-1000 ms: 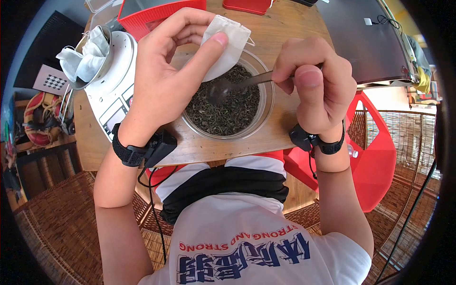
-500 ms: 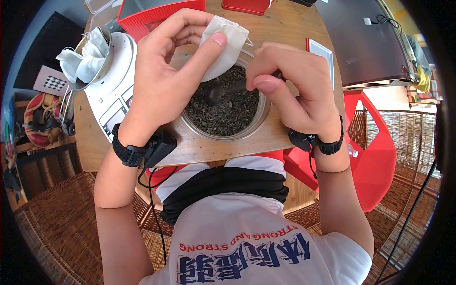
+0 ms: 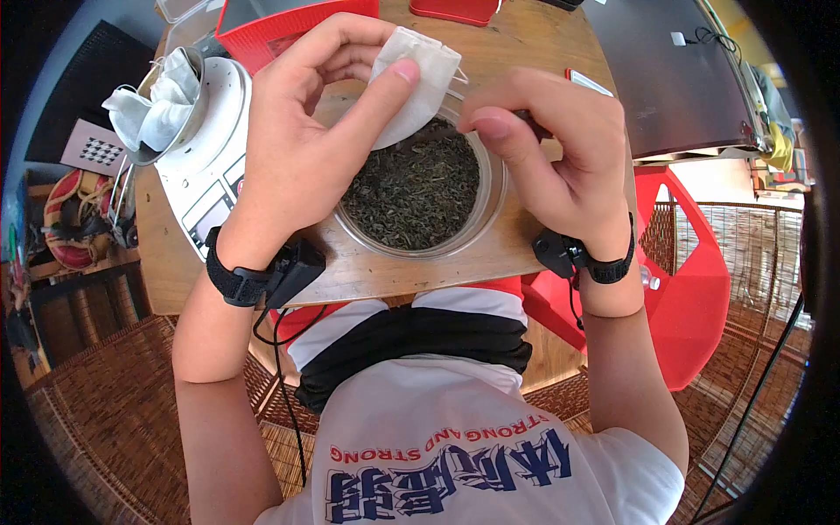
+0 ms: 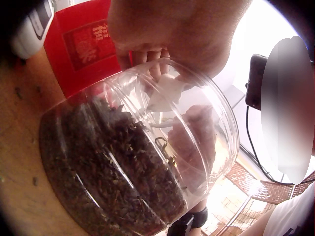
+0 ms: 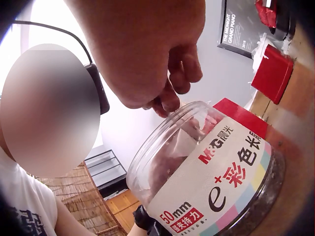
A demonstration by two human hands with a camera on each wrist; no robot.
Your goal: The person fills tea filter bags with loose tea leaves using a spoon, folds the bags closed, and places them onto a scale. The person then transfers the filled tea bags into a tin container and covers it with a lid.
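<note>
My left hand (image 3: 306, 140) pinches a white tea bag (image 3: 418, 83) between thumb and fingers, tilted over the far side of a clear plastic jar (image 3: 495, 197). Dark dried tea leaves (image 3: 411, 206) fill the lower part of the jar, as the left wrist view also shows. At the jar's right rim, my right hand (image 3: 569, 153) grips a spoon (image 3: 440, 133), its thumb and forefinger toward the bag. Only a short dark stretch of the spoon shows; its bowl is hidden by the bag. A printed label (image 5: 211, 179) wraps the jar in the right wrist view.
A white scale (image 3: 210, 162) stands left of the jar, bearing a metal bowl (image 3: 199, 92) with several white bags. Behind are a red basket (image 3: 297, 19) and a red tray (image 3: 453, 10). A flat white-faced object (image 3: 588, 82) lies beyond the right hand.
My right hand has moved left toward the bag, then slightly up and right. The spoon's bowl, earlier in view over the leaves, has gone out of sight at the bag. The left hand barely moved.
</note>
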